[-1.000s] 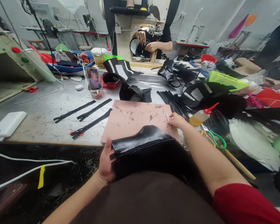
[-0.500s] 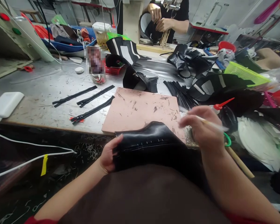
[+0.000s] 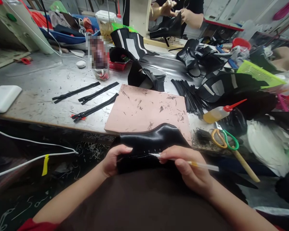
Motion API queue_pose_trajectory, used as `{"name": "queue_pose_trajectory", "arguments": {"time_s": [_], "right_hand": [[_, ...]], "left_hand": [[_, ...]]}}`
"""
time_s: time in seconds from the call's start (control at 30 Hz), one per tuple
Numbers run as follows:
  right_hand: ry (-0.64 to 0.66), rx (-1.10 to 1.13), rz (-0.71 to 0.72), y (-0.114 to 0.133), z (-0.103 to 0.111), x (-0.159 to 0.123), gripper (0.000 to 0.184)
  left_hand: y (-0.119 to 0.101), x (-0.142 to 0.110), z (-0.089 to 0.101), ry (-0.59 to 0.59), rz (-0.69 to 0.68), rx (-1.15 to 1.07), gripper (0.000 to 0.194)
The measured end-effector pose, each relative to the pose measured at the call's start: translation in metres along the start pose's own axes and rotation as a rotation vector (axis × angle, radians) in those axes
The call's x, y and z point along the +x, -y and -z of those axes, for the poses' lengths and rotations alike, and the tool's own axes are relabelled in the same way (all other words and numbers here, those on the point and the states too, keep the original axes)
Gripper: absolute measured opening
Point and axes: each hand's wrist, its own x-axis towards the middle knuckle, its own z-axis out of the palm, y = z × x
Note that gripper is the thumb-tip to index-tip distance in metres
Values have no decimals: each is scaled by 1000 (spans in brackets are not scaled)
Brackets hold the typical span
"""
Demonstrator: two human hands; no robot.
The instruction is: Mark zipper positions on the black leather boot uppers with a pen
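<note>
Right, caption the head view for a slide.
Left hand holding a black boot-shaped piece, right hand holding a slim pen-like tool at its white marks.

From the wearer's head, one camera looks forward and down, close above the bare left hand [image 3: 112, 160] at seven o'clock and bare right hand [image 3: 197, 178] at five, and out across the flat, metallic-grey workbench [image 3: 69, 75] towards twelve.
</note>
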Motion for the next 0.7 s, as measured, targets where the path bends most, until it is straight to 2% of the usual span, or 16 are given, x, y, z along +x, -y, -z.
{"name": "queue_pose_trajectory", "arguments": {"time_s": [0.07,0.27,0.47,0.7], "right_hand": [[19,-53,15,2,-3,1,14],[50,-150,20,1,-9,5,12],[37,-217,37,1,-10,6,12],[61,-237,23,-1,-11,6,12]], "left_hand": [[1,0,-2,-5,23,2,23],[2,0,-8,55,29,16,30],[2,1,-7,-33,38,45,28],[2,2,-4,-4,26,14,28]]}}
